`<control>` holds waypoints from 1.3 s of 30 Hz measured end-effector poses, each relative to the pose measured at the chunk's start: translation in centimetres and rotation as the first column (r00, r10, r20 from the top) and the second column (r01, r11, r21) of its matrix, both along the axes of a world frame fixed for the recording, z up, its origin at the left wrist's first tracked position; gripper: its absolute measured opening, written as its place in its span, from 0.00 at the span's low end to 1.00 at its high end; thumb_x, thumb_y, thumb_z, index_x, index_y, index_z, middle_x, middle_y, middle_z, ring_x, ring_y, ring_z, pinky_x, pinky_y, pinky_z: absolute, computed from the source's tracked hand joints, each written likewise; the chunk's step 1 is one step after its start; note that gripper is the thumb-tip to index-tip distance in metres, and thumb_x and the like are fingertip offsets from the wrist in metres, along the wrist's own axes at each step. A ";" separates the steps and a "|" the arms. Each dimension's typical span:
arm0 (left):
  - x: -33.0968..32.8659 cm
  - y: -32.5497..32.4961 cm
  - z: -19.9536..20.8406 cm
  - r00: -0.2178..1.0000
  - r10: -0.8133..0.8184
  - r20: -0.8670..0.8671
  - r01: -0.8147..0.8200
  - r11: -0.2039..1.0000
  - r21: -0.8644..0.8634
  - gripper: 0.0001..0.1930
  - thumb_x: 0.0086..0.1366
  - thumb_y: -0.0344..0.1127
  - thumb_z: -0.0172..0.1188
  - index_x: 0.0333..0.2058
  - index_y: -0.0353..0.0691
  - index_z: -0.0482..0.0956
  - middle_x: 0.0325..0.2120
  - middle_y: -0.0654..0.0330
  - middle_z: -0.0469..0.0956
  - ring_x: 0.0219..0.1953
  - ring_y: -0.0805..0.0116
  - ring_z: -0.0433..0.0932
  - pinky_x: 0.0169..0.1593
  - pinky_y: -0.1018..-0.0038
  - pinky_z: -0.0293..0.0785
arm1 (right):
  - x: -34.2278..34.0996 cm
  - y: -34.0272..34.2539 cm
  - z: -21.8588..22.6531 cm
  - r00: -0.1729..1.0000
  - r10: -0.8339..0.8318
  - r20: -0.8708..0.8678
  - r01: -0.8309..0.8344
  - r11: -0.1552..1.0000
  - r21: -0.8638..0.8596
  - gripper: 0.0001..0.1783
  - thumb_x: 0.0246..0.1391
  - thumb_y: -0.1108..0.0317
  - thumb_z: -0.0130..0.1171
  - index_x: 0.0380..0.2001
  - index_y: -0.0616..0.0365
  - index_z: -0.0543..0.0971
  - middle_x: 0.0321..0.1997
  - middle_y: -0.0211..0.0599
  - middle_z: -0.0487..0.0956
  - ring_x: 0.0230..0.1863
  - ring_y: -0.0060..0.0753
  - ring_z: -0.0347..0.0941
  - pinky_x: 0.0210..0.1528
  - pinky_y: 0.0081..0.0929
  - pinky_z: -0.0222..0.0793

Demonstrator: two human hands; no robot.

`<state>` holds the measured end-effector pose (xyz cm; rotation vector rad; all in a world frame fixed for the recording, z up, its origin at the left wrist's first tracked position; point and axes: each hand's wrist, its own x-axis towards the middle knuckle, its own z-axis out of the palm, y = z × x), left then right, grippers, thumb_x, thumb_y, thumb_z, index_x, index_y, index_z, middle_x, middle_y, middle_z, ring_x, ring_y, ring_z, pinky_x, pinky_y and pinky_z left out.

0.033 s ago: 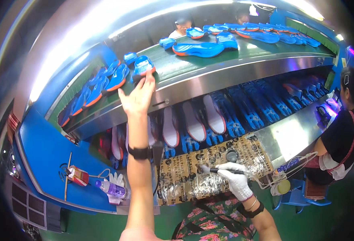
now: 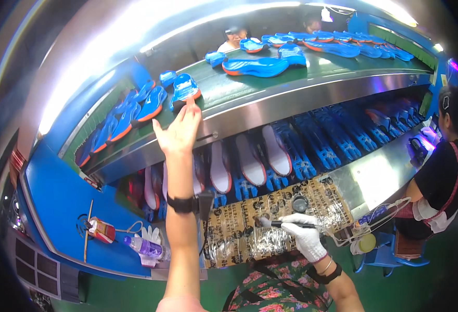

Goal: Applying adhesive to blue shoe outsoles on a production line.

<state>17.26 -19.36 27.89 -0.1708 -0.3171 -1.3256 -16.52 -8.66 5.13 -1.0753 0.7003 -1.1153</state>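
Observation:
My bare left hand [image 2: 180,127] is stretched out to the conveyor's near edge, palm up and fingers apart. Its fingertips meet the orange rim of a blue shoe sole [image 2: 185,87] on the green belt; whether they press on it I cannot tell. In a white glove, my right hand [image 2: 304,236] is closed round the dark handle of a brush [image 2: 276,224]. The brush lies level above a bench covered with brown printed tape [image 2: 239,244]. A small dark round pot [image 2: 299,203] stands on the tape just beyond that hand.
Blue soles [image 2: 257,66] line the green belt [image 2: 223,91]. Under it, a lower shelf holds pale-bottomed shoes [image 2: 221,169]. At left are a purple-labelled bottle [image 2: 148,248], a white glove [image 2: 151,235] and a red-and-white box [image 2: 102,229]. A co-worker [image 2: 437,177] sits at right.
My left hand's fingertips have drawn back very slightly toward me from the sole. The right hand and its brush stay almost where they were.

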 end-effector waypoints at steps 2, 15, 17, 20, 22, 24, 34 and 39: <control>-1.3 -0.6 -0.5 0.983 0.113 0.146 -0.121 0.991 0.053 0.49 0.70 0.61 0.49 0.73 0.32 0.37 0.64 0.42 0.61 0.63 0.46 0.68 0.59 0.53 0.68 | -0.3 0.3 0.0 0.998 0.025 0.054 -0.031 0.992 0.119 0.09 0.53 0.77 0.68 0.39 0.64 0.86 0.34 0.32 0.85 0.32 0.18 0.78 0.36 0.18 0.72; -16.6 -20.7 2.3 -0.845 -0.089 0.527 -0.457 0.630 -0.627 0.48 0.53 0.64 0.69 0.64 0.38 0.65 0.59 0.34 0.70 0.63 0.35 0.67 0.61 0.41 0.65 | -2.5 -0.6 -2.0 0.974 -0.125 0.188 0.083 0.972 0.218 0.09 0.54 0.76 0.67 0.40 0.65 0.85 0.33 0.33 0.85 0.31 0.20 0.78 0.34 0.18 0.72; -14.1 -21.5 2.4 -0.802 0.008 0.597 -0.454 0.641 -0.619 0.42 0.51 0.62 0.71 0.56 0.37 0.70 0.55 0.34 0.72 0.58 0.36 0.70 0.59 0.43 0.67 | -2.9 -0.4 -2.6 0.974 -0.146 0.175 0.107 0.971 0.213 0.09 0.54 0.76 0.67 0.40 0.65 0.85 0.33 0.33 0.85 0.31 0.20 0.78 0.35 0.18 0.72; -10.8 -19.8 2.6 -0.648 0.178 0.741 -0.525 0.600 -0.603 0.35 0.52 0.56 0.75 0.49 0.38 0.73 0.52 0.42 0.74 0.54 0.45 0.74 0.55 0.45 0.72 | -3.4 0.3 -2.6 0.969 -0.151 0.195 0.109 0.971 0.211 0.10 0.54 0.77 0.67 0.40 0.65 0.85 0.34 0.33 0.85 0.31 0.20 0.78 0.35 0.18 0.72; -13.5 -12.5 4.9 0.071 0.109 0.992 -0.563 0.825 -0.050 0.26 0.58 0.52 0.73 0.45 0.39 0.75 0.50 0.51 0.75 0.53 0.51 0.75 0.51 0.48 0.78 | -4.4 0.4 -2.8 0.959 -0.184 0.216 0.137 0.967 0.216 0.10 0.54 0.77 0.67 0.40 0.65 0.85 0.34 0.33 0.85 0.32 0.20 0.78 0.36 0.18 0.72; -7.3 -12.0 3.6 0.095 0.407 0.908 -0.532 0.792 -0.299 0.22 0.63 0.48 0.70 0.46 0.40 0.75 0.49 0.55 0.73 0.52 0.57 0.75 0.49 0.52 0.80 | -4.4 0.7 -2.9 0.959 -0.166 0.230 0.116 0.970 0.215 0.10 0.54 0.77 0.67 0.41 0.65 0.85 0.35 0.33 0.85 0.32 0.20 0.78 0.36 0.18 0.72; -7.2 7.3 -6.4 0.274 0.445 0.852 -0.657 0.734 -0.172 0.44 0.54 0.22 0.66 0.69 0.41 0.56 0.58 0.52 0.67 0.57 0.58 0.72 0.60 0.65 0.71 | -5.1 1.1 -0.5 0.942 -0.225 0.247 0.189 0.969 0.160 0.11 0.55 0.78 0.66 0.42 0.66 0.85 0.37 0.37 0.86 0.33 0.20 0.79 0.34 0.17 0.73; -7.4 10.0 -15.4 0.658 0.028 0.752 -0.397 0.862 0.316 0.23 0.59 0.43 0.60 0.47 0.31 0.75 0.35 0.48 0.81 0.31 0.55 0.83 0.38 0.64 0.83 | -6.1 1.4 2.3 0.951 -0.216 0.219 0.211 0.976 0.046 0.11 0.54 0.81 0.65 0.43 0.66 0.85 0.41 0.37 0.86 0.39 0.22 0.80 0.41 0.20 0.76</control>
